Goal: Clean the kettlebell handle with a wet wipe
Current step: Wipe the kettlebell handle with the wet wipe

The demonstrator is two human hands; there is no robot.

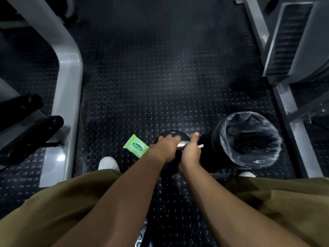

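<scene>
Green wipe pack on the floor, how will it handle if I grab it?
Probably light and floppy: the green wipe pack looks like a thin soft pouch. Lying flat on the studded rubber floor, it likely slides little and won't roll.

Single view: head-worn, wide-angle. I look forward and steeply down over own legs [53,211] onto floor [160,77]. Left hand [167,145], right hand [191,152] near, just below frame centre.
</scene>
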